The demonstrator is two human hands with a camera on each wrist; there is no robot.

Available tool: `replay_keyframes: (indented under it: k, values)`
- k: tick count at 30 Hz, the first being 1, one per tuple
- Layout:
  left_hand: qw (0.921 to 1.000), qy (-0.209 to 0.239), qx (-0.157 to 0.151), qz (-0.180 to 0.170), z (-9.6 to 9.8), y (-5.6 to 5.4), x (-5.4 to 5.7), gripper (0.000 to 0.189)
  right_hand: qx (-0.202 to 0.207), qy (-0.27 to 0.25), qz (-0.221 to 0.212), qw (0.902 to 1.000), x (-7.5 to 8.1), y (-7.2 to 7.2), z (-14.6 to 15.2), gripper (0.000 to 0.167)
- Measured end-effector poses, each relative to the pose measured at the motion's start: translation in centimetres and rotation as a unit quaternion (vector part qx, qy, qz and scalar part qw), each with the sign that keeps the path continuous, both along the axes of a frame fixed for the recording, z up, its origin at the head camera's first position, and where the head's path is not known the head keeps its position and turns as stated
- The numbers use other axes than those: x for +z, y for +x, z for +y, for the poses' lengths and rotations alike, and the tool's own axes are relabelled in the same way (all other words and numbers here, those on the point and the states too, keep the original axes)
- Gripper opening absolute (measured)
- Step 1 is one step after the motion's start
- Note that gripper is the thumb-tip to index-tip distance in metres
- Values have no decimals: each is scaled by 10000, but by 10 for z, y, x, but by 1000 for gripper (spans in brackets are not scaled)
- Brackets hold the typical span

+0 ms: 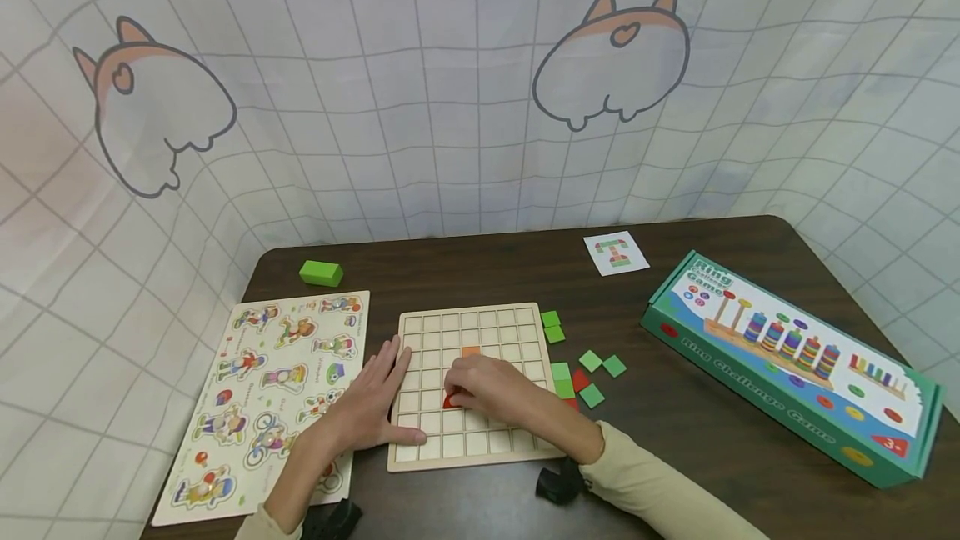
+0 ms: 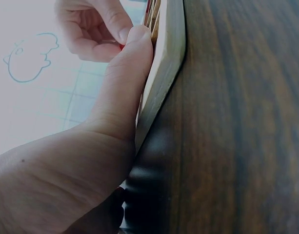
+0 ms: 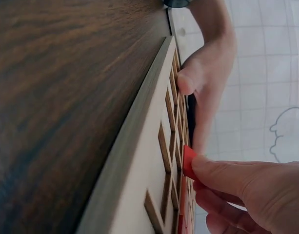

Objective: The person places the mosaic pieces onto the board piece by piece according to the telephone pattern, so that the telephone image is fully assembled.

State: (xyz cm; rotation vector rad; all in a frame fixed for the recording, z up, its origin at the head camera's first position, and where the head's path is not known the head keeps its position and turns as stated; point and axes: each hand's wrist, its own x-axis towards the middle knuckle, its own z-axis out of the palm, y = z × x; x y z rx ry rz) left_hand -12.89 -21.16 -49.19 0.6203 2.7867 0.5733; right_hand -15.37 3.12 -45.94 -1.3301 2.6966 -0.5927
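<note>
A pale wooden grid board [image 1: 480,445] lies on the table in the head view. My right hand [image 1: 491,390] is over its middle, pinching a red square tile [image 3: 189,162] between thumb and fingers. In the right wrist view that tile stands tilted at the grid's surface; whether it touches a cell I cannot tell. Flat along the board's left edge rests my left hand [image 1: 367,408], its fingers straight and its thumb on the lower left corner. An orange tile [image 1: 470,351] sits in the grid just beyond my right hand, which hides several cells.
Loose green tiles [image 1: 591,361] and a red tile [image 1: 580,381] lie right of the board. A pattern card [image 1: 617,253] is behind them. At right stands a Ring Challenge Game box [image 1: 795,373]; at left, a picture puzzle board [image 1: 255,415] and a green block [image 1: 321,273].
</note>
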Motion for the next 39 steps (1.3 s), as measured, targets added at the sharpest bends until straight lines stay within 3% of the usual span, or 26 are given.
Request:
replay_keyframes:
  k: [12,15,19,24,28,34,39]
  values:
    - [9998,-133,41,116,1,1,-2,124,24,643,783,9949,-2,2,0,11]
    - [9999,-112,61,69,-1,4,-4,125,153,610,1182,9910,-2,6,3,10]
    - [9998,-132,69,114,-2,6,-5,125,81,96,1432,9896,6,7,19,16]
    - [9997,-139,61,184,-2,1,-2,125,-203,-469,1007,9936,13,-3,70,30]
    - [9998,-168,56,114,-2,-2,-1,126,-456,-585,605,9954,6,-13,126,46]
    - [9999,-138,50,9,-1,-3,-1,127,-844,-454,-139,9953,-7,-19,197,63]
    - [9999,-103,56,-1,0,-2,-2,127,-1056,-157,-520,9929,-10,-23,223,66]
